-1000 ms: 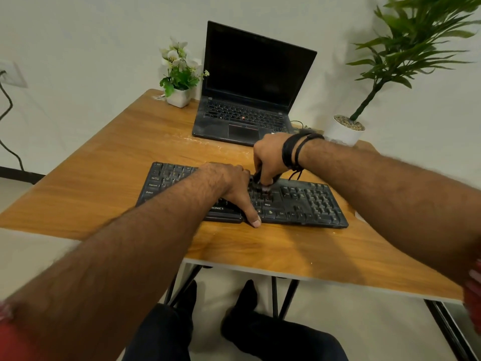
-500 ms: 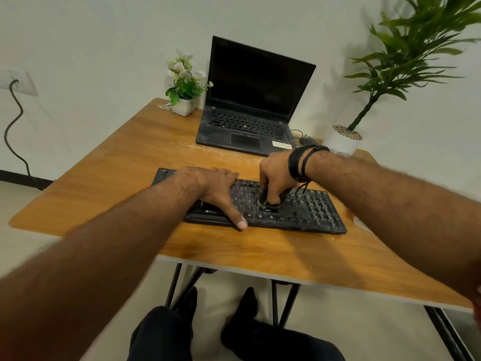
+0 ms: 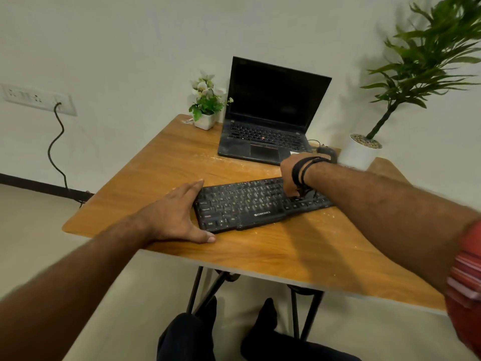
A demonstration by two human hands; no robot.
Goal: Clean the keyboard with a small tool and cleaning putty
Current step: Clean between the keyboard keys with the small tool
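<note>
Keyboard [image 3: 250,204], a flat black plastic slab with rows of small square keys and a white brand mark on its front lip, lies slightly skewed on the wooden bench [image 3: 166,162], nearer the front edge than the back. Pale dusty specks show on the warm, grained bench top around it.

At the far left, a white socket plate [image 3: 39,99] sits on the wall with a dark cable [image 3: 56,149] snaking down from it to the floor. The left hand [image 3: 179,214] lies flat on the bench at the keyboard's left end, fingers straight and together along that short edge, thumb stretched along the front edge; its grip is apart, holding nothing.

Toward the back edge, a small white square pot of white flowers [image 3: 207,105] stands just left of an open black laptop [image 3: 270,118] with a dark matte screen and a red dot among its keys.

The right hand [image 3: 291,175], with dark bands round its wrist, is bent down over the keyboard's right part, fingers curled together on something small and dark that cannot be made out. Behind it a dark rounded mouse [image 3: 326,151] peeks out. At the right back corner stands a white round pot holding a tall leafy plant [image 3: 426,58]. A red striped sleeve [image 3: 466,277] shows at the far right.
</note>
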